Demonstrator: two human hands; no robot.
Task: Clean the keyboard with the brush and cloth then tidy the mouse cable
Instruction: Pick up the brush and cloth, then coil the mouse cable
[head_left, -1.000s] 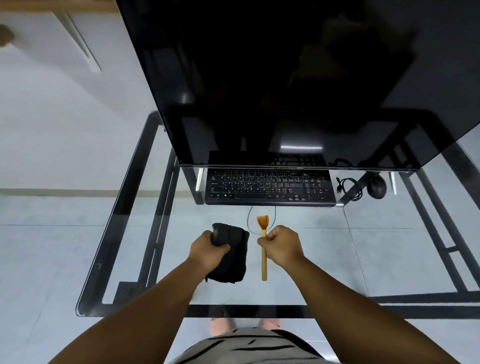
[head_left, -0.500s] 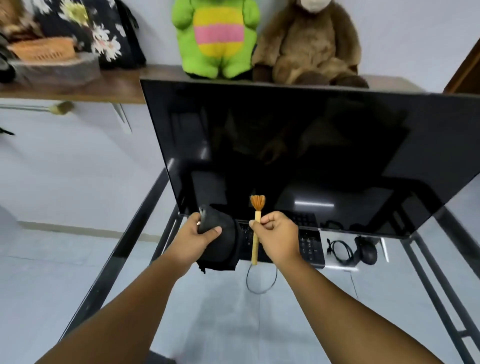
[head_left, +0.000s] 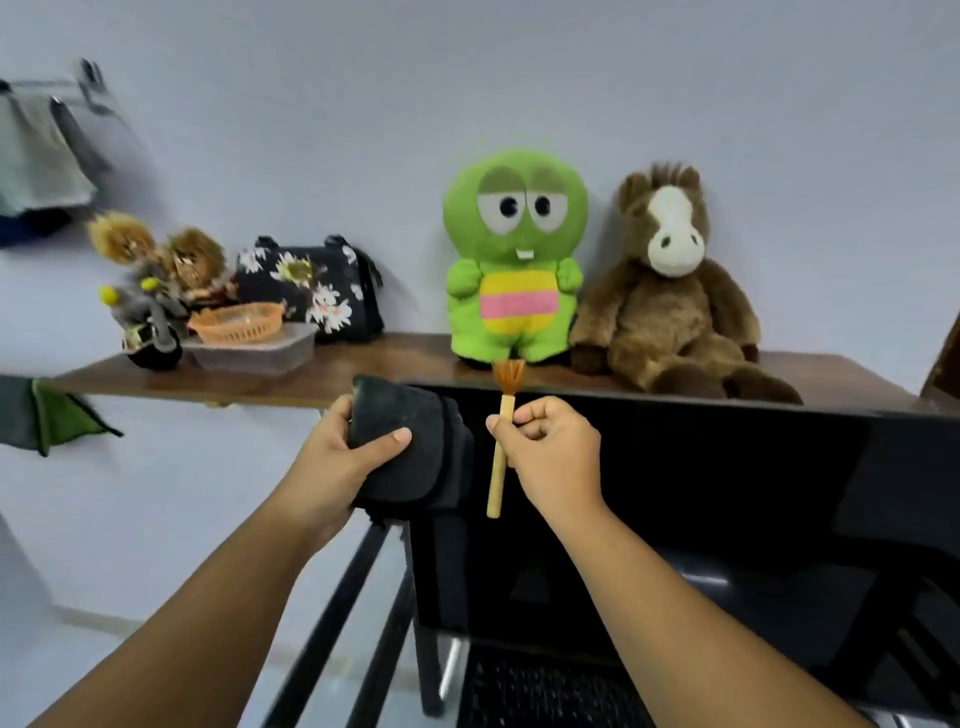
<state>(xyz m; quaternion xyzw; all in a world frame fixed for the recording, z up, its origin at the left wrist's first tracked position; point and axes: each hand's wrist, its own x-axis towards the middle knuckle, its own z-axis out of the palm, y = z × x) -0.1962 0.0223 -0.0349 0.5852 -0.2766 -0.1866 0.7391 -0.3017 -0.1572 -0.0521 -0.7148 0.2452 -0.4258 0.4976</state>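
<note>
Below arms: keyboard (head_left: 540, 691) blurred, cropped | left hand (head_left: 347, 457) grips cloth (head_left: 410, 447) | right hand (head_left: 553, 452) pinches brush (head_left: 500, 457)

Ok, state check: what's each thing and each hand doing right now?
Left hand: grips the cloth.
Cloth: black, folded, held up off the desk.
Right hand: pinches the brush.
Brush: upright, bristles up, touching nothing else.
Keyboard: low in view, blurred, untouched.
Monitor: screen dark.
Mouse and cable: out of view.
</note>
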